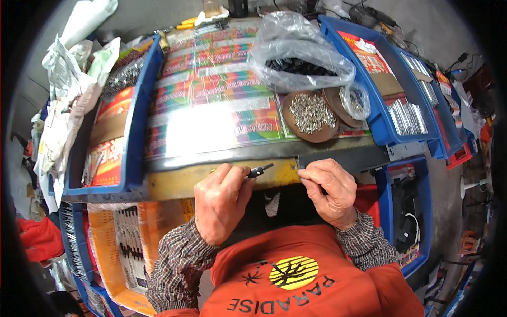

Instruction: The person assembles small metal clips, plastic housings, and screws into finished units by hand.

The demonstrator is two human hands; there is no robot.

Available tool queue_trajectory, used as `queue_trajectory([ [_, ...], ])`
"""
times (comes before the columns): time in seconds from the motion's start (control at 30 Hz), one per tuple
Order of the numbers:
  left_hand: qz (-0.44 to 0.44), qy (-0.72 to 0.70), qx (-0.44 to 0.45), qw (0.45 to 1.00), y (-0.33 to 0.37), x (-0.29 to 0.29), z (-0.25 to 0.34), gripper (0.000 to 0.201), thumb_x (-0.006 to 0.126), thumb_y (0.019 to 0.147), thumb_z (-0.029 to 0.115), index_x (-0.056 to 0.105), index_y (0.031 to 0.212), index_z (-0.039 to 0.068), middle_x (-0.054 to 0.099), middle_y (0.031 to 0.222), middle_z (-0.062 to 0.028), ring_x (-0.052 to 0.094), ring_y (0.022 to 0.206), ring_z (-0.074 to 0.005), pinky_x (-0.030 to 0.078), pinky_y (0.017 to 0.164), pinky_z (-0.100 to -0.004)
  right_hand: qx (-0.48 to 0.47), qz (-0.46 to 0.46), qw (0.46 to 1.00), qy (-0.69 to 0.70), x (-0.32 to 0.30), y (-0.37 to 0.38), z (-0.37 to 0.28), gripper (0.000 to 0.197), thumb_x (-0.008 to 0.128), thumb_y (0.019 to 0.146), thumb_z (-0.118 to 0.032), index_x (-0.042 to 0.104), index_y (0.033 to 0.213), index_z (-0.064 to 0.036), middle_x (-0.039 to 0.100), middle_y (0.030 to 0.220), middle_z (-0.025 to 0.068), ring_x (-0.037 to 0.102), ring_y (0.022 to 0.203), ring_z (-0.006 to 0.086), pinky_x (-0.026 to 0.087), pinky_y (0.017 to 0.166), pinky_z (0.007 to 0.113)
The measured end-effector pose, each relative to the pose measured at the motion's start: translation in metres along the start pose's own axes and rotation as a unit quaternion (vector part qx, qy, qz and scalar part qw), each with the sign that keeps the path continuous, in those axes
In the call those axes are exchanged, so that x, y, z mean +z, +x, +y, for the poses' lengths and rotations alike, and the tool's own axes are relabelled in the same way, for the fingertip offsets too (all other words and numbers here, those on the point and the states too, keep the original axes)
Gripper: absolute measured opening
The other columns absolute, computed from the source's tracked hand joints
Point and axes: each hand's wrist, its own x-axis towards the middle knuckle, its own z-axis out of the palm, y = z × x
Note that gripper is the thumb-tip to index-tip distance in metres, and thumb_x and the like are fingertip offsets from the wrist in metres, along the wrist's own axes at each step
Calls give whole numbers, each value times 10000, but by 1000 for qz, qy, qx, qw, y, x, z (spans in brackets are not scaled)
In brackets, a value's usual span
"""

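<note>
Both of my hands are raised over the near edge of the workbench. My left hand (221, 203) is closed round a small black part with a thin dark tip (259, 171), which points to the right. To its right, my right hand (331, 193) pinches thumb against forefinger at the bench edge; whatever sits between those fingertips is too small to name. A gap separates the two hands. Beyond the right hand, a round brown dish (311, 136) bears a heap of small silver metal pieces (311, 113).
A clear plastic bag (296, 45) of black parts lies behind the dish. Blue trays (134, 127) flank the bench, the right one (388, 124) holding silver strips. An orange basket (121, 293) stands below left, and a blue bin (429, 211) below right. Printed sheets (211, 100) cover the benchtop.
</note>
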Motion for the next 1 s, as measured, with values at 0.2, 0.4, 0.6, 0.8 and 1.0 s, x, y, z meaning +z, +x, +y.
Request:
queue_trajectory([
  [0.2,36,76,-16,996,64,-8,-58,167,693,768,28,591,900,29,602,732,-150,598,625,-300,461,555,-381,32,-26,998,40,10,4,18,207,695,758,44,656,954,-10,625,786,106,634,691,274,511,606,347],
  [0.4,113,154,41,981,167,22,-148,194,677,747,24,554,895,41,588,661,-168,615,606,-327,464,557,-390,29,-42,996,79,5,6,23,226,704,718,39,672,941,10,632,801,113,633,685,276,529,610,352],
  [0.6,79,236,9,969,236,49,-212,186,648,760,38,586,935,42,610,895,-207,615,827,-414,493,708,-486,40,-73,990,115,0,2,29,262,732,705,-6,687,959,-51,642,824,52,637,695,219,536,618,319],
  [0.8,53,264,-23,963,277,64,-241,192,639,768,29,637,956,67,606,934,-193,615,878,-389,500,760,-465,9,-114,987,112,-5,4,30,252,715,738,-58,681,988,-59,638,856,28,626,719,180,518,611,284],
  [1.0,41,253,-15,966,298,71,-262,184,635,766,24,660,940,74,621,926,-169,613,905,-376,494,790,-454,-19,-142,982,120,-11,11,31,344,732,730,-173,662,1018,2,632,932,113,622,832,265,530,709,348],
])
